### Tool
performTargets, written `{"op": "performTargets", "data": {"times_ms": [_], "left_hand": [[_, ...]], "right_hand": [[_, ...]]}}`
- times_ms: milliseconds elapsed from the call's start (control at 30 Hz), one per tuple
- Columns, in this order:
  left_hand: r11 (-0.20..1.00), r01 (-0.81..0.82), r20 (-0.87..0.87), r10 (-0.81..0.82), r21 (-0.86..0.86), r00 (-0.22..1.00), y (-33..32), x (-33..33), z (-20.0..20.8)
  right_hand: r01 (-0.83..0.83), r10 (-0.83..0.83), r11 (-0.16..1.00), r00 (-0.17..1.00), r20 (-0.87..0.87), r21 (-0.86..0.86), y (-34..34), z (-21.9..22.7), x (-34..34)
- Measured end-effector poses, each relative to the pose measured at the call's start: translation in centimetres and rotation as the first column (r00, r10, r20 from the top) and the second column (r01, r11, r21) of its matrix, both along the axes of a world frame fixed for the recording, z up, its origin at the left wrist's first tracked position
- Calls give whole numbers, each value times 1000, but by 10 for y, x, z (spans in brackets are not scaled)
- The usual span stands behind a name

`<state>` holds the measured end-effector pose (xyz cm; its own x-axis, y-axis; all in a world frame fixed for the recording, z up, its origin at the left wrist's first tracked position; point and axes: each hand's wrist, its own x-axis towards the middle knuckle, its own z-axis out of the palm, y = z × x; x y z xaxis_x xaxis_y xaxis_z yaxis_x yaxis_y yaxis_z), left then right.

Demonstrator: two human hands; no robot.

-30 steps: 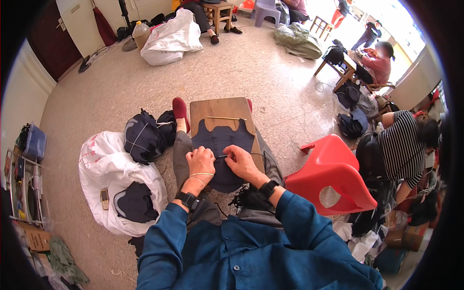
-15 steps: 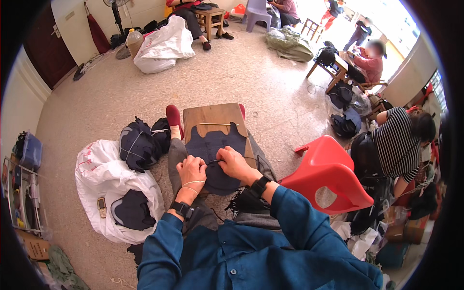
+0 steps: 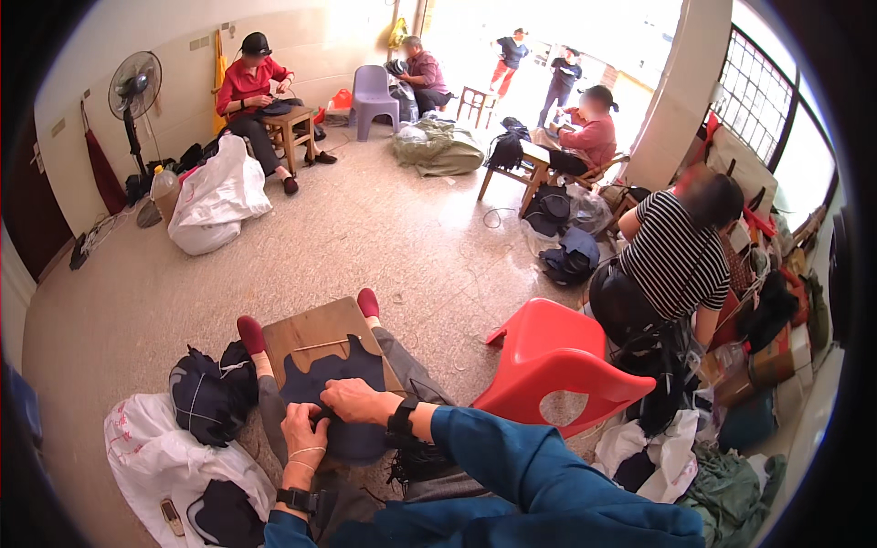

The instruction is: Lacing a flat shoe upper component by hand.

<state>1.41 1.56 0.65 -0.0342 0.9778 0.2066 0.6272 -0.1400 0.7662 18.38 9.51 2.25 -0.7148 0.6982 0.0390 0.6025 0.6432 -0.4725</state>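
Across the wooden stool top (image 3: 290,331) between my legs lies a dark navy cut fabric piece (image 3: 322,373) with a notched far edge. My left hand (image 3: 301,433) is closed, its fingertips pinching the fabric's near middle part. Right beside it, my right hand (image 3: 358,401) is also closed in a pinch on the same cloth. Whatever small thing sits between the fingertips is hidden. Beyond the fabric, a thin light-coloured stick (image 3: 322,344) rests on the board.
Left of my legs are a tied dark fabric bundle (image 3: 212,395) and a white sack (image 3: 137,429) holding dark pieces and a phone (image 3: 172,518). A red plastic chair (image 3: 557,352) stands to the right, near a person in a striped shirt (image 3: 681,251). Other seated people work farther back.
My view has tilted up and turned right, so the room's far side shows more and my hands appear lower left. Both hands stay on the fabric, pinching it.
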Motion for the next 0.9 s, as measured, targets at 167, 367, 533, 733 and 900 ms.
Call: {"op": "performTargets", "data": {"times_ms": [167,367,533,733,900], "left_hand": [[1000,25,-26,-25,-2,999,-1,-2,5],[999,46,-63,-46,-13,997,-1,-3,3],[998,46,-112,-41,50,993,0,0,5],[999,43,-129,-39,25,991,-1,1,6],[998,58,-195,-51,30,979,-4,2,8]], "right_hand": [[-72,74,993,997,25,-93,12,0,-2],[-34,33,999,998,-50,-7,5,-7,7],[333,-310,943,863,-398,-12,-8,-9,24],[518,-496,841,618,-610,-159,-20,-19,24],[572,-698,697,403,-592,-432,-22,-19,26]]}}
